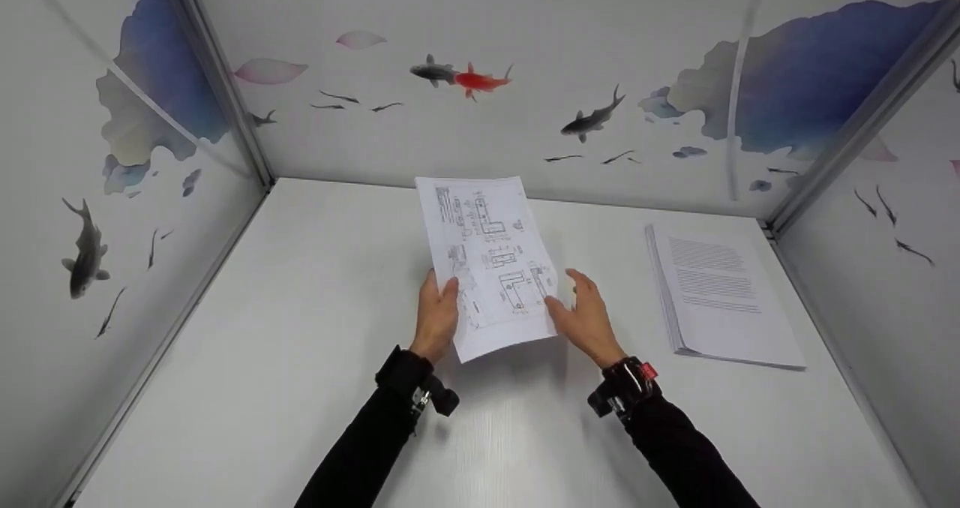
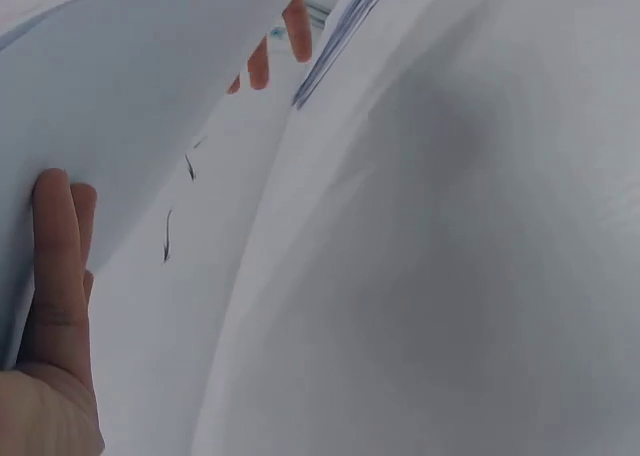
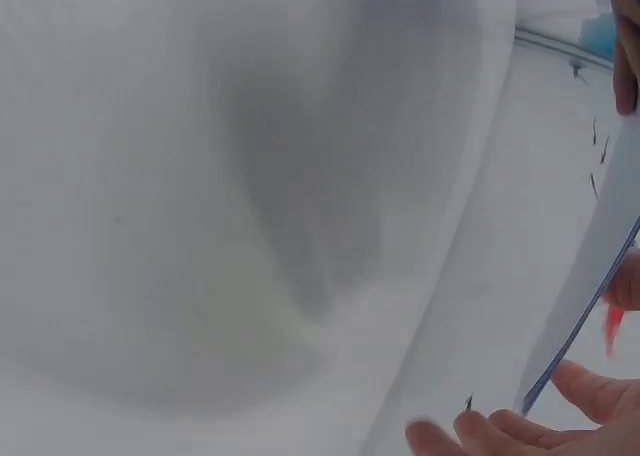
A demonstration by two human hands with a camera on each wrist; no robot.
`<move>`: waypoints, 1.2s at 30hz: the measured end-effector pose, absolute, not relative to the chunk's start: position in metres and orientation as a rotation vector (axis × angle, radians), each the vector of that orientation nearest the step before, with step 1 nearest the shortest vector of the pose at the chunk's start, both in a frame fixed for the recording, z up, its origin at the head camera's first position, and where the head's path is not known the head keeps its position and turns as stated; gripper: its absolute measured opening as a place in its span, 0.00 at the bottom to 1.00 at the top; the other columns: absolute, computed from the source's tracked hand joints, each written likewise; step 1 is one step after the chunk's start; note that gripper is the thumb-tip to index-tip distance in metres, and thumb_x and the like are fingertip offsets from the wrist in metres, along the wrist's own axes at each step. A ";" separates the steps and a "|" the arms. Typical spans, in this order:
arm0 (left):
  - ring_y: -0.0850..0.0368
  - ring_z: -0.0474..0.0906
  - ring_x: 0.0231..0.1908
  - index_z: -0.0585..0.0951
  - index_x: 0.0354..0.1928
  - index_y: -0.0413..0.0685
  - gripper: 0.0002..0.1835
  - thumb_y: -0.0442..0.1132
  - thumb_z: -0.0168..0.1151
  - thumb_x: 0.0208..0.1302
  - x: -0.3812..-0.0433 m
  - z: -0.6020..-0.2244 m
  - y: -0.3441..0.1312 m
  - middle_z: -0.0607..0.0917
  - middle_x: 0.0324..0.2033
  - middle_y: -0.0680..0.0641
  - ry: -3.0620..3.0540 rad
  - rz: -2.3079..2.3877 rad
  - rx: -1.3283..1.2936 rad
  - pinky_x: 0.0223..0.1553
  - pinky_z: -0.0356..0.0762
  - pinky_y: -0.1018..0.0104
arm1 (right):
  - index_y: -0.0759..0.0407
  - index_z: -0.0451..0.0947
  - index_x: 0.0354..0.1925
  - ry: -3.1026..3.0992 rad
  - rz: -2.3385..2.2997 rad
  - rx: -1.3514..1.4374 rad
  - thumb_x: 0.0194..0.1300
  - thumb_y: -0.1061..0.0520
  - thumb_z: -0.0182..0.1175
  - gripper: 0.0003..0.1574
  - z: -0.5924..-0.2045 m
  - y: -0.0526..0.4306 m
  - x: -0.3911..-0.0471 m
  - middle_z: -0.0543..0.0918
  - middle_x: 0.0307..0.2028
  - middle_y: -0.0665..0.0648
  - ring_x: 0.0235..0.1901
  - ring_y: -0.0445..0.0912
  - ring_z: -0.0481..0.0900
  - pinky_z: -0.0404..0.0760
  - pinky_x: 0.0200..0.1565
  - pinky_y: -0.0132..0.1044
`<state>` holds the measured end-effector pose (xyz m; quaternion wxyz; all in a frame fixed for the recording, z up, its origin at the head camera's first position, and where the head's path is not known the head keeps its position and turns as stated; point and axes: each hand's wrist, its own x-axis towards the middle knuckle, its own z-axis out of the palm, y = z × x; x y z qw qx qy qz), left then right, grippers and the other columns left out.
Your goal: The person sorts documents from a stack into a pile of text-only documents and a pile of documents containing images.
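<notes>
A white sheet printed with technical drawings [image 1: 491, 268] is held up off the table, tilted, in the middle of the head view. At its left edge my left hand [image 1: 436, 317] grips it, thumb on the printed face and fingers behind. Those fingers [image 2: 58, 246] lie along the plain back in the left wrist view. My right hand [image 1: 589, 324] is at the lower right edge, its thumb against the paper and its other fingers extended beyond the edge. In the right wrist view, the paper's edge [image 3: 580, 326] runs down between the right thumb and fingers.
On the right of the white table [image 1: 300, 328] lies a stack of printed paper [image 1: 724, 298]. Walls painted with fish and blue blotches enclose the table at the back [image 1: 480, 140], left [image 1: 172, 215] and right [image 1: 885, 215].
</notes>
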<state>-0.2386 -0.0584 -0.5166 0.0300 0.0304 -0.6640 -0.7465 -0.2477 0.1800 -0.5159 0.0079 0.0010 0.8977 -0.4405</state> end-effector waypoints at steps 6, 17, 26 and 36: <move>0.53 0.82 0.45 0.62 0.71 0.55 0.22 0.40 0.42 0.78 -0.241 -0.519 -0.072 0.81 0.51 0.46 -2.148 -2.354 0.048 0.45 0.78 0.62 | 0.58 0.64 0.69 2.197 -1.806 0.158 0.72 0.51 0.56 0.32 -0.517 0.187 -0.256 0.82 0.51 0.64 0.45 0.52 0.84 0.81 0.40 0.39; 0.56 0.79 0.48 0.59 0.73 0.55 0.28 0.40 0.51 0.75 -0.243 -0.516 -0.084 0.79 0.54 0.49 -2.407 -2.141 -0.005 0.51 0.74 0.62 | 0.60 0.66 0.65 2.093 -2.020 0.177 0.75 0.60 0.49 0.23 -0.512 0.168 -0.253 0.84 0.40 0.57 0.34 0.46 0.83 0.79 0.33 0.36; 0.54 0.78 0.14 0.70 0.55 0.48 0.12 0.44 0.43 0.78 -0.229 -0.523 -0.093 0.81 0.27 0.44 -2.539 -1.859 -0.013 0.13 0.68 0.66 | 0.57 0.66 0.65 2.123 -2.089 0.265 0.76 0.58 0.49 0.22 -0.509 0.154 -0.259 0.83 0.44 0.58 0.35 0.45 0.83 0.79 0.34 0.36; 0.55 0.74 0.21 0.76 0.48 0.42 0.14 0.44 0.45 0.78 -0.245 -0.532 -0.130 0.81 0.27 0.44 -2.553 -1.449 0.192 0.21 0.69 0.66 | 0.54 0.58 0.72 2.158 -1.905 0.166 0.70 0.62 0.57 0.36 -0.510 0.124 -0.260 0.82 0.49 0.64 0.37 0.47 0.85 0.84 0.34 0.38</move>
